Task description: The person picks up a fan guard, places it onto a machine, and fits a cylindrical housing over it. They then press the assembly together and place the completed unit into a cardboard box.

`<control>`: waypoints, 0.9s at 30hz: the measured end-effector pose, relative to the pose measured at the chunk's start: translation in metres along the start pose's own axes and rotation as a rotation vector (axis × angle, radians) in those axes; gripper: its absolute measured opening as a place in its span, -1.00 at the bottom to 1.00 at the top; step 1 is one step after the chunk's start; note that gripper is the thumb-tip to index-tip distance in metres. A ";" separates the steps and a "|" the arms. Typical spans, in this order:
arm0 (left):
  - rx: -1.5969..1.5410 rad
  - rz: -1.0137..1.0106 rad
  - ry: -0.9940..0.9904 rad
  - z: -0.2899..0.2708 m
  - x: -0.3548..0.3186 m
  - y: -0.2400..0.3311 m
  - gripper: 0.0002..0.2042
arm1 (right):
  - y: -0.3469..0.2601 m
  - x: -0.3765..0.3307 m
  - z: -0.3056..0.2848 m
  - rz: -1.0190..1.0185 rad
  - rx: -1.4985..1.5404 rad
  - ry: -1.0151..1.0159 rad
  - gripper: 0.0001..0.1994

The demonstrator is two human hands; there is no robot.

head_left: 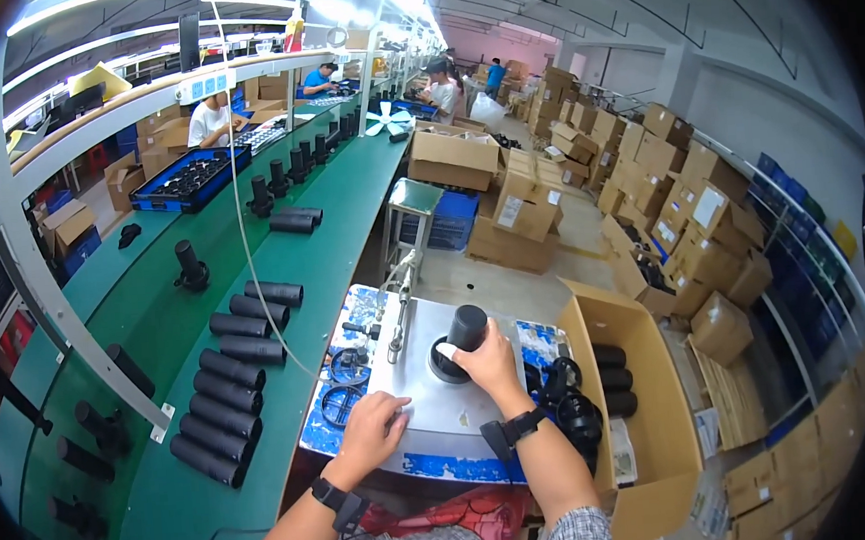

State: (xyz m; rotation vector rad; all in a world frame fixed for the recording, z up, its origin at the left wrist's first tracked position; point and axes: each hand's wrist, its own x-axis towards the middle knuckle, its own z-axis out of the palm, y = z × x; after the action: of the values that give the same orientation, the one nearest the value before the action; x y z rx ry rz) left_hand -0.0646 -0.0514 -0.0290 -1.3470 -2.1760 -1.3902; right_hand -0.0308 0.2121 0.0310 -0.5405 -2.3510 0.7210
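Note:
On a metal-topped work stand (427,411), my right hand (492,366) is wrapped round a black cylinder (468,326). The cylinder leans slightly, over a dark round fixture (446,361) on the plate; its lower end is hidden by my fingers. My left hand (367,437) rests over the near left part of the plate, fingers apart and holding nothing. Two black ring-shaped parts (342,405) lie just left of it. A metal clamp lever (397,335) stands at the plate's far left. Beside my right wrist is a pile of black round parts (572,406).
An open cardboard box (653,405) holding black tubes stands at the right. Left, a green bench (149,521) carries a row of black tubes (213,426) and upright black parts (189,262). A metal stool (416,199) and stacked cartons (667,173) stand beyond. Several people work farther off.

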 end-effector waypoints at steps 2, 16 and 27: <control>-0.004 0.031 0.011 -0.001 0.002 -0.002 -0.75 | 0.003 -0.002 0.002 0.015 0.032 -0.017 -0.31; 0.494 -0.203 -0.080 -0.023 0.108 -0.141 -0.75 | 0.011 -0.002 0.009 0.007 0.167 -0.074 -0.42; 0.684 -0.476 -0.470 -0.004 0.138 -0.178 -0.58 | 0.020 -0.006 0.006 0.007 0.167 -0.080 -0.48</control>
State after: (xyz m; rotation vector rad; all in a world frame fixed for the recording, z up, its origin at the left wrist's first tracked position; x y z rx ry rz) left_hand -0.2821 0.0020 -0.0497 -0.9808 -3.0181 -0.3162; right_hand -0.0265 0.2225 0.0122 -0.4547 -2.3354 0.9476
